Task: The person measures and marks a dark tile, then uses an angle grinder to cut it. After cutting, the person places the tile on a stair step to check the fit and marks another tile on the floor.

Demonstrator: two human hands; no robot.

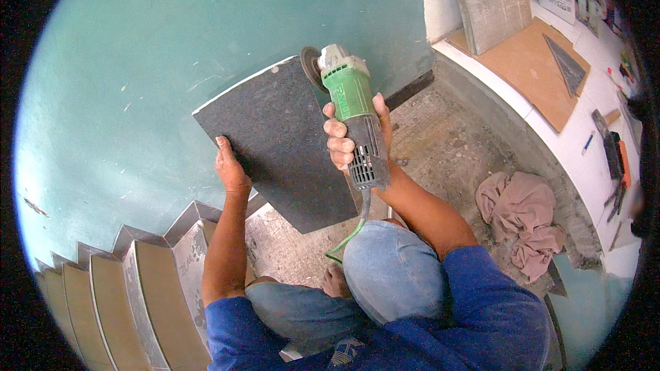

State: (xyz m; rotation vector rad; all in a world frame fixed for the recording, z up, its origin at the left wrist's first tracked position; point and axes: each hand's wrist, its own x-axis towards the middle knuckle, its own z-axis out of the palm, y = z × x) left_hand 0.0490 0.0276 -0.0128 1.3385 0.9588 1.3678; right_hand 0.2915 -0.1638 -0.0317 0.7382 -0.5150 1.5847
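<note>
My right hand (340, 139) is wrapped round the body of a green and black angle grinder (349, 89). Its round disc (311, 69) is at the upper right edge of a dark grey stone tile (268, 130); whether it touches the edge I cannot tell. With the tile tilted up in front of my knees, my left hand (232, 166) grips its left edge, thumb side on the face and the other fingers mostly hidden. A pale strip shows along the tile's top edge. From the grinder's lower end a green cord (349, 239) runs down beside my knee.
Stairs (103, 295) descend at the left along a teal wall (206, 20). A crumpled pinkish cloth (519, 209) lies on the rough floor (440, 144) at right. The white ledge (577, 158) beyond carries a brown board (522, 72), grey slabs (491, 7), a dark triangular piece (565, 65) and several tools.
</note>
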